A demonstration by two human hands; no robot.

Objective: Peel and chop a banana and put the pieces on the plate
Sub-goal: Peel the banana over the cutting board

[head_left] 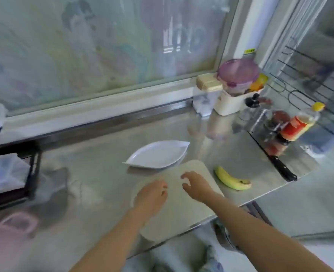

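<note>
While unpeeled, banana [231, 179] just right of right hand [198, 186], untouched; left hand [150, 197] alongside, all fingers [187, 174] apart.

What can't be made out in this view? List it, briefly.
Head view:
- cutting board: near part covered by the left hand and right hand; blur hides whether they touch it.
- bottle: label unreadable, motion blur.
- knife: blade faint against the shiny counter.

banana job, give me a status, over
Left hand and right hand both empty, over the cutting board. Banana unpeeled, whole, on the counter right of the board. Knife untouched further right; plate bare. Nothing in the way.
</note>
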